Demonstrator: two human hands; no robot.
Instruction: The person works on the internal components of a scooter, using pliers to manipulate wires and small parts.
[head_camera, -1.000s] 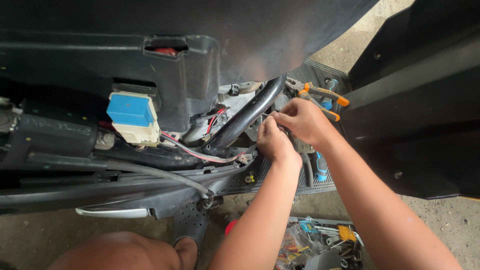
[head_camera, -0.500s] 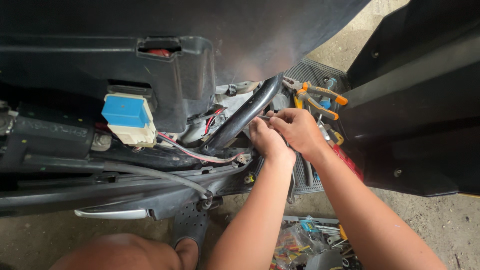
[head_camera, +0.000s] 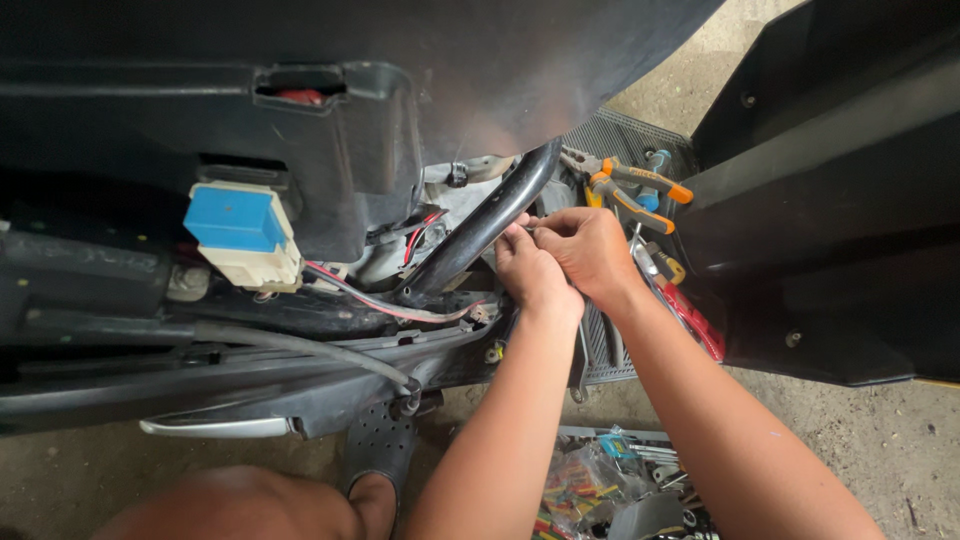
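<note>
Both hands, left (head_camera: 535, 275) & right (head_camera: 590, 250), pinch 1 small part by 1 black tube (head_camera: 480, 230); 2 pliers (head_camera: 630, 190) nearby.

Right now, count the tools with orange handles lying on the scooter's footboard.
1: a pair of pliers with orange-and-grey handles lies on the ribbed footboard, just beyond the right hand. Other tools beside it have differently coloured handles; more may be hidden under the hands.

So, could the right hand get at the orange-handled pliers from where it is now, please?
Probably yes: the right hand is beside the black frame tube, and the orange-handled pliers lie uncovered just beyond it, nothing between.
</note>
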